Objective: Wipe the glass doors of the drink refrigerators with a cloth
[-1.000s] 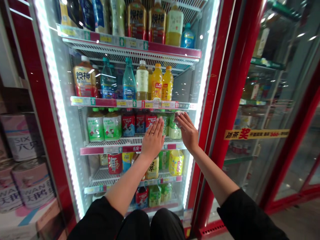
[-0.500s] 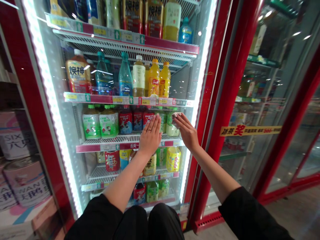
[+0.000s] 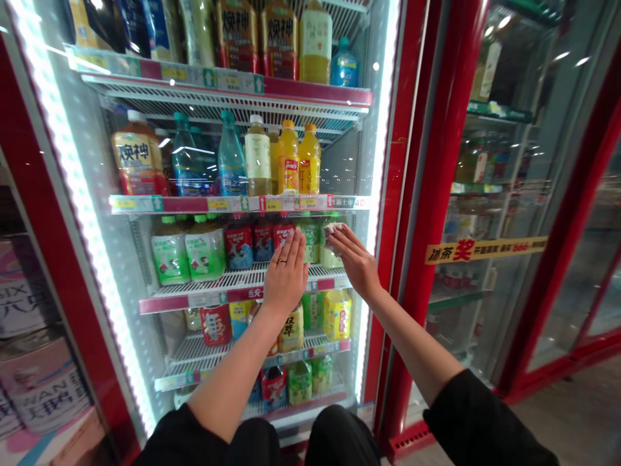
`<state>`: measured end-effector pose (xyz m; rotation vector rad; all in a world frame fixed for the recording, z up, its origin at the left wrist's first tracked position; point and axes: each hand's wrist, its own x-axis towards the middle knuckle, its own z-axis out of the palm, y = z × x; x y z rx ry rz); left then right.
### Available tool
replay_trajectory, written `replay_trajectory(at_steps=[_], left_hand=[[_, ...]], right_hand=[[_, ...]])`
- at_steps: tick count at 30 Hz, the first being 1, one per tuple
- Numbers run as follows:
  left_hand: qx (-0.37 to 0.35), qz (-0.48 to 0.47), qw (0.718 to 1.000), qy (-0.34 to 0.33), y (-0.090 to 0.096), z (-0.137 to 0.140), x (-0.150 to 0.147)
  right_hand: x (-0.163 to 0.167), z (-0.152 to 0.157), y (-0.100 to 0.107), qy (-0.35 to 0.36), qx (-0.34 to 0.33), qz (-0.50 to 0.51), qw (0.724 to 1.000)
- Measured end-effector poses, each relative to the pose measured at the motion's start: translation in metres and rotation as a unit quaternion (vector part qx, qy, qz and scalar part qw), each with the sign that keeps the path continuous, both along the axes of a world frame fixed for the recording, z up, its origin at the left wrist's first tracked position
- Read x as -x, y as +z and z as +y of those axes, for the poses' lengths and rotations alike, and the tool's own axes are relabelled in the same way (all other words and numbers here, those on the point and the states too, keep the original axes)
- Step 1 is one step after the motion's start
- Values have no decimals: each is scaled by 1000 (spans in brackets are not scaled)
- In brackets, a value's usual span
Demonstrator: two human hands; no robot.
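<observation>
Cloth (image 3: 332, 229), probably, sat pinched in your right hand (image 3: 358, 262), left hand (image 3: 285, 268) flat; wiping glass (image 3: 342, 165) seemed the step, next needing even pressure.

Shop interior, lit drinks cooler (image 3: 410, 97), rows of bottles (image 3: 232, 155), price-labelled shelf edges (image 3: 194, 204), stacked tins (image 3: 43, 385) alongside

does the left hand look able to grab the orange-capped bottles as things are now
Probably not: what looks like a reflective glass door stands between the left hand and the orange-capped bottles. The hand appears to lie flat against the glass.
</observation>
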<state>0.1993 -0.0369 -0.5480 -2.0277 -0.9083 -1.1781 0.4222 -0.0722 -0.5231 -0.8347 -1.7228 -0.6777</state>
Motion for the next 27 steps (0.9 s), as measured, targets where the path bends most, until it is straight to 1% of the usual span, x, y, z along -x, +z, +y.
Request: replay_trajectory(at_steps=[1,3,6,8,10,12,15,17,19,21,24,26,27], left_hand=[[3,-1,1000,1,0,0,0],[5,-3,1000,3,0,-2,0],[3,-11,1000,-1,1,-5,-2],[-1,-19,1000,-4,2,-7,-5],[-7,-28,1000,0,3,-9,-9],[-9,-38,999,6,3,-10,-15],[-2,-52,999,15,3,-9,-23],[-3,-56,998,21,3,-9,-27],[-12,-44,999,19,5,-10,-32],[-21,-17,1000,4,12,-12,-38],[-19,10,1000,-18,26,-16,-52],[-16,11,999,-26,34,-16,-61],[-15,12,999,-30,36,-15,-65]], right_hand=[[-7,1,-1,-5,-11,17,1000],[-17,6,4,-22,-39,62,997],[-18,17,24,-41,-69,118,990],[-13,20,35,-39,-70,132,988],[-10,18,38,-33,-53,116,991],[-15,11,32,-24,-24,69,997],[-34,-1,12,-14,11,7,1000],[-50,-6,3,-12,7,4,1000],[-62,-5,3,-16,-12,29,999],[-67,2,13,-33,-41,81,995],[-64,14,36,-67,-69,149,984],[-58,18,46,-77,-70,153,983],[-55,18,46,-78,-65,144,984]])
